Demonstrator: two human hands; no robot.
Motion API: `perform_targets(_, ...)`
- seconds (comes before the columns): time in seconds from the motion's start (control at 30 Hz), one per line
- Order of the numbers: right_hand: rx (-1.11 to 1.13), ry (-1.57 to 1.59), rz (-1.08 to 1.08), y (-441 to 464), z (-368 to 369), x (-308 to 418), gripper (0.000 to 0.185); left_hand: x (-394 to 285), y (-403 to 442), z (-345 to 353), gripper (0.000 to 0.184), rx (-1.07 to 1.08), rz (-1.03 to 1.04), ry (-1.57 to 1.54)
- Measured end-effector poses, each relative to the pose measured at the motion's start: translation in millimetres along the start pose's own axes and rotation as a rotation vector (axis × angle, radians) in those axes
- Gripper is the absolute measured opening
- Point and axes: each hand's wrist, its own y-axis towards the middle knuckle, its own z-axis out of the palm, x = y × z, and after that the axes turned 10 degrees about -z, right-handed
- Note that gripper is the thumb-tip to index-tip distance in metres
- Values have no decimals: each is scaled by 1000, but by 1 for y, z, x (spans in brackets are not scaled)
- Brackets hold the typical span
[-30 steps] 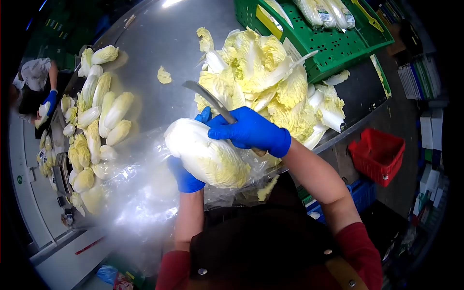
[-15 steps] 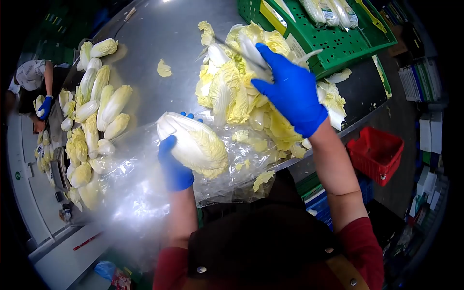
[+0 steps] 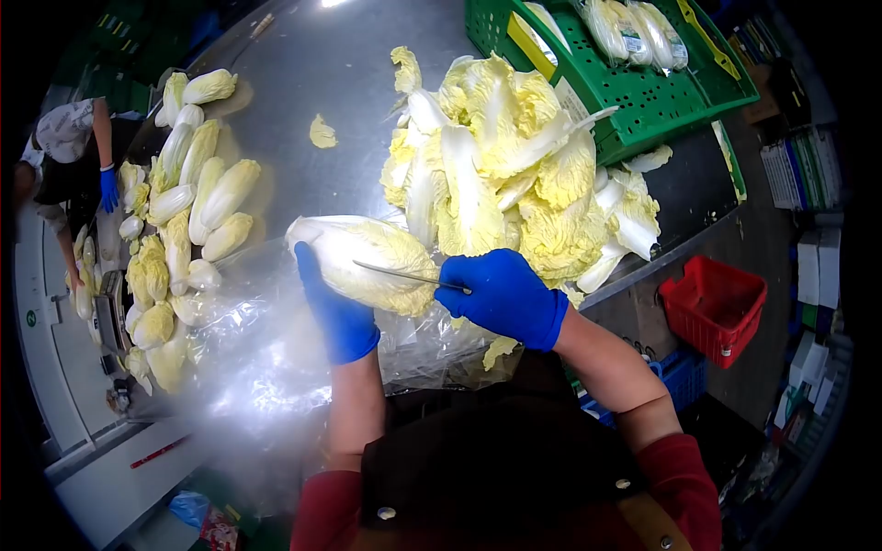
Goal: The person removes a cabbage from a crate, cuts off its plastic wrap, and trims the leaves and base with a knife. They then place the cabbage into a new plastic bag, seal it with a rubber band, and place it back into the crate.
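A pale Chinese cabbage (image 3: 344, 243) is held slanted at centre frame, where we see the gloved left hand (image 3: 335, 312) clasped round its left end and the gloved right hand (image 3: 501, 298), angled in from lower right, closed on a knife (image 3: 400, 273) pointing left. Clear plastic (image 3: 248, 317) spreads below on a metal table (image 3: 358, 92); loose leaves (image 3: 496, 138) heap at upper centre. A green crate (image 3: 634, 110) sits upper right, a red bin (image 3: 726, 342) at right, a co-worker (image 3: 69, 133) far left.
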Motion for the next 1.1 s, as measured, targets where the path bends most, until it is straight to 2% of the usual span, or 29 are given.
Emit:
perform_targets(0.07,2,36,-8,0,1,-1,23,-1,-2,1,56,-21,13,7)
perform_targets(0.17,-289,53,-29,5,-4,17,19,-2,-4,-3,58,14,33,28)
perform_targets(0.2,-292,47,-75,5,-4,18,20,-1,-5,-2,58,21,31,11)
perform_targets(0.3,-253,-230,-173,0,6,16,27,3,-8,4,62,19,47,38)
perform_targets(0.37,-291,-370,-247,1,14,13,25,5,-10,9,69,-27,92,160)
perform_targets(0.43,-295,-464,-285,1,17,12,21,5,-11,5,69,-1,73,135)
perform_targets(0.63,-163,-337,-382,-1,-5,9,28,6,-11,4,66,-31,34,148)
perform_targets(0.7,-213,-302,-383,0,-23,16,25,9,-6,-5,66,-38,90,249)
perform_targets(0.8,-325,-345,-412,8,-56,20,22,12,0,-19,68,80,97,389)
perform_targets(0.83,-360,-339,-435,13,-68,17,21,6,-10,-11,64,110,-26,376)
perform_targets(0.9,-444,-433,-379,24,-88,11,20,8,-13,-11,72,166,-283,200)
perform_targets(0.93,-483,-370,-329,31,-96,-1,18,9,-17,-9,82,302,-464,104)
perform_targets(0.97,-530,-402,-193,37,-102,-5,13,11,-22,-5,85,351,-536,68)
perform_targets(1.03,-539,-563,-56,45,-101,-37,15,17,-33,4,91,447,-681,-6)
perform_targets(1.1,-384,-586,107,42,-89,-48,18,20,-35,9,97,446,-750,-35)
